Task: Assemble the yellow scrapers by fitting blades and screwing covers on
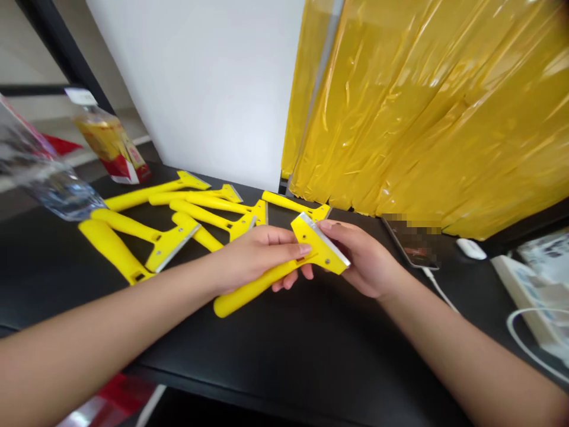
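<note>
A yellow scraper [253, 292] with a metal blade edge is held over the table, its handle slanting down to the left. My left hand [255, 255] is closed around the neck of it, thumb pressed on the flat of the head. At the blade side, my right hand [362, 255] pinches the head's edge; its fingertips are partly hidden behind the head. Several more yellow scrapers [118, 249] lie in a loose group to the left of and behind my left hand. Another scraper [288, 203] rests farther back, partly hidden by the held one.
On the black table [338, 350], a drink bottle [111, 142] and a clear bottle [66, 190] stand at left. A phone [411, 246] with a cable, a white case [471, 249] and a power strip [520, 290] are at right. Yellow plastic sheeting [422, 107] hangs behind.
</note>
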The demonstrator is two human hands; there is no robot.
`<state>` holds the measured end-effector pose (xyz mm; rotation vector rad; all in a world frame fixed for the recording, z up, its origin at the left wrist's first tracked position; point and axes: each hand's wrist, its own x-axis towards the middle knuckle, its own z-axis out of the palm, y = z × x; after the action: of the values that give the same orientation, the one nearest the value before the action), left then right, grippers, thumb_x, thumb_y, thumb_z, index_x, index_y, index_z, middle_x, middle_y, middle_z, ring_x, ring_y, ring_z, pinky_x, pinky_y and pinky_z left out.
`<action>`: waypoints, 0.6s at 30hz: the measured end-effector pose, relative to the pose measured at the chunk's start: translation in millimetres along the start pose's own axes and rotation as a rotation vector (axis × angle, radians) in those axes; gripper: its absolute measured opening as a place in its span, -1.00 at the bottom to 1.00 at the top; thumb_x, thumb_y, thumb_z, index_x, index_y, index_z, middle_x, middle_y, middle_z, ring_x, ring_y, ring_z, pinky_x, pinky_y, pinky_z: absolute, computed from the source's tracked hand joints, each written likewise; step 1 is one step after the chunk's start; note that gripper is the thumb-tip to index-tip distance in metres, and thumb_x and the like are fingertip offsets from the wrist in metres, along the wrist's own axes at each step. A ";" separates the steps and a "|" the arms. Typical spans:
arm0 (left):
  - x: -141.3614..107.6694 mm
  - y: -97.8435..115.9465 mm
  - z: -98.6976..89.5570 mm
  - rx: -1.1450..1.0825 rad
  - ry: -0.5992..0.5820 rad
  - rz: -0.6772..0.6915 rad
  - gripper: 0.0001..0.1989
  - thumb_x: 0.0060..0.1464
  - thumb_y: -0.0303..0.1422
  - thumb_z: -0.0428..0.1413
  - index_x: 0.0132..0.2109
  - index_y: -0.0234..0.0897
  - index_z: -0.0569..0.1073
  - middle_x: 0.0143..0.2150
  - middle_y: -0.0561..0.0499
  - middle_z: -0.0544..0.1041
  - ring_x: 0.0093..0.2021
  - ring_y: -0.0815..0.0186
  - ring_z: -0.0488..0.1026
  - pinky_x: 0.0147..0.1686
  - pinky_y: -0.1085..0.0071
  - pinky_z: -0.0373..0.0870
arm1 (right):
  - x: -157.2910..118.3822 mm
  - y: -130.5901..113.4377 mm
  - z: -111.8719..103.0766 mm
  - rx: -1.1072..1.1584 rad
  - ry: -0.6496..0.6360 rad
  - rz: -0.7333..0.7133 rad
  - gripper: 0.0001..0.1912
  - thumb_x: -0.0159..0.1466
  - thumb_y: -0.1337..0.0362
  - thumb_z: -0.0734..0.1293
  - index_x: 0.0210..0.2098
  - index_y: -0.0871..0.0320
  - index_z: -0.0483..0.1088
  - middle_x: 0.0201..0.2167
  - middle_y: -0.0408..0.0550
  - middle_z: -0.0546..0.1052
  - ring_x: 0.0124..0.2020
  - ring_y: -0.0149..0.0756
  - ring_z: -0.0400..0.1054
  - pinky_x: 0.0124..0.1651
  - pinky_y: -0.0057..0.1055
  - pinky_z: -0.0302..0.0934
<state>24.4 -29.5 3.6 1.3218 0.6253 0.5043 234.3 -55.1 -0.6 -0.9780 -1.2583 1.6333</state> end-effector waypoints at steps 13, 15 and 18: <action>-1.3 -4.7 -2.8 -0.103 0.107 0.154 -0.73 0.31 -0.23 0.19 0.06 -0.19 0.36 -0.22 0.02 0.50 -0.44 0.35 0.54 -0.57 0.49 0.42 | 2.6 5.6 -2.8 0.079 0.047 -0.009 -0.72 0.26 0.10 0.50 -0.13 0.14 0.58 -0.37 -0.12 0.46 -0.46 -0.44 0.16 -0.48 -0.47 -0.04; -0.3 -4.9 -2.6 -0.084 0.118 0.156 -0.73 0.30 -0.22 0.20 0.04 -0.20 0.37 -0.19 0.00 0.50 -0.43 0.34 0.55 -0.57 0.48 0.43 | 3.8 7.6 -4.2 0.080 0.040 -0.004 -0.70 0.26 0.09 0.50 -0.12 0.15 0.58 -0.39 -0.13 0.44 -0.47 -0.45 0.14 -0.49 -0.46 -0.06; 1.0 -4.9 -3.4 -0.062 0.138 0.155 -0.71 0.27 -0.20 0.23 0.01 -0.22 0.38 -0.16 -0.02 0.51 -0.42 0.32 0.56 -0.58 0.48 0.43 | 5.0 9.6 -5.8 0.078 0.026 -0.002 -0.71 0.28 0.08 0.49 -0.11 0.14 0.58 -0.40 -0.15 0.43 -0.48 -0.45 0.11 -0.50 -0.46 -0.09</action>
<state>22.8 -27.3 -1.8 1.2903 0.6186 0.7408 236.4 -50.0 -11.5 -0.9471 -1.1695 1.6506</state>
